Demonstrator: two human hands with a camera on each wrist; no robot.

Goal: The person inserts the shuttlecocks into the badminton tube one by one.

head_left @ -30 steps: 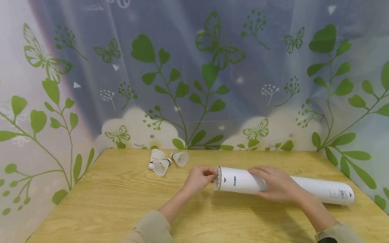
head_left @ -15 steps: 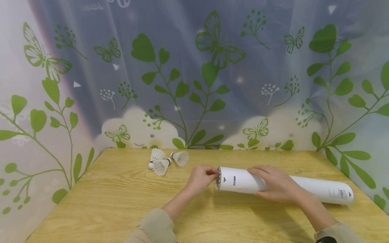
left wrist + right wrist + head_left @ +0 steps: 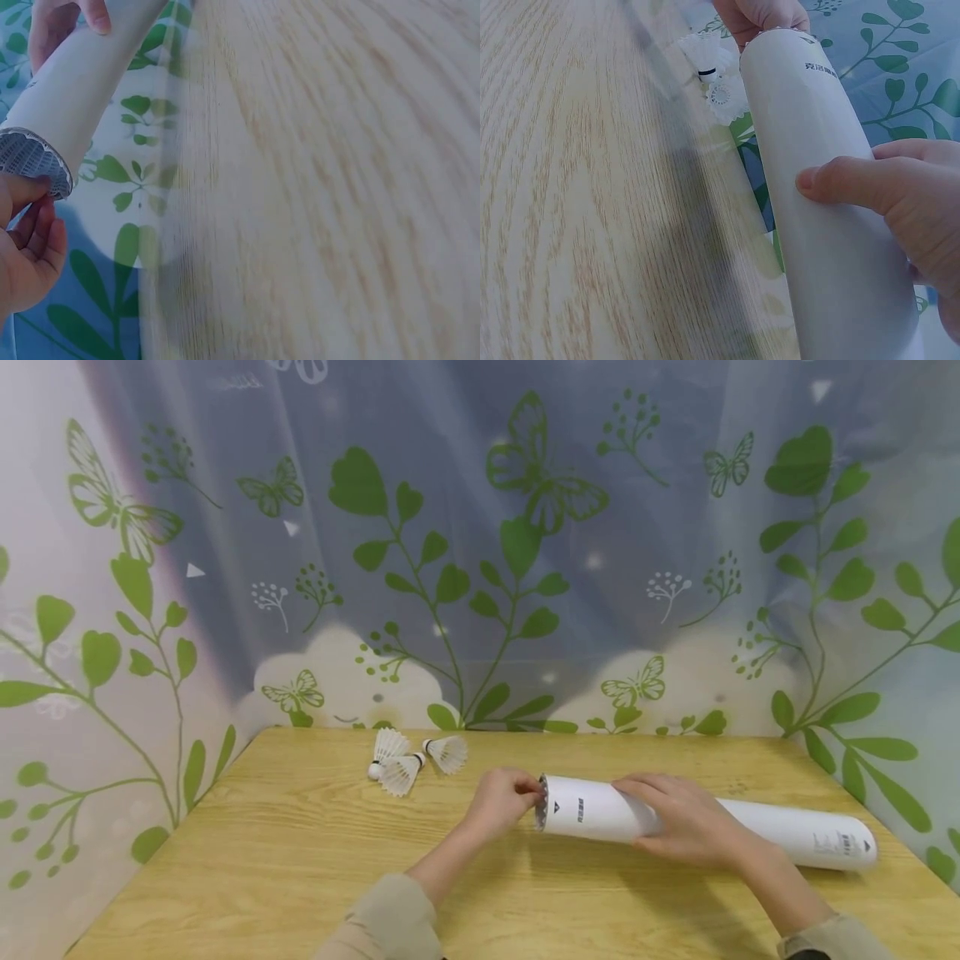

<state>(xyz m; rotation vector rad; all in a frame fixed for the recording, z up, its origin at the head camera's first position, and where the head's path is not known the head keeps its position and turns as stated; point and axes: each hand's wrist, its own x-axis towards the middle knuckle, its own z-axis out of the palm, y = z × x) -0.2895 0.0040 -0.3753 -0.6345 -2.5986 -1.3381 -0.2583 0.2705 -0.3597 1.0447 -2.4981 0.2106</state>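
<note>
A long white tube (image 3: pixel 780 831) lies slanted over the table, its mouth at the left end. My right hand (image 3: pixel 686 818) grips it around the middle, thumb on one side and fingers on the other. At the mouth my left hand (image 3: pixel 498 802) pinches the feathered edge of a shuttlecock (image 3: pixel 34 159). In the left wrist view that shuttlecock sits inside the tube, its hollow skirt facing out and almost level with the rim. Its cork is hidden. Further back on the left lie three more white shuttlecocks (image 3: pixel 402 772), close together, with dark bands.
The wooden table (image 3: pixel 300 860) spreads out around the tube. Behind it and at both sides hangs a curtain (image 3: pixel 465 568) printed with leaves and butterflies, meeting the table's back edge.
The left hand has shifted slightly right, and the shuttlecock's feathers have slid deeper into the tube mouth, showing less outside it. The right hand and tube hold nearly the same place.
</note>
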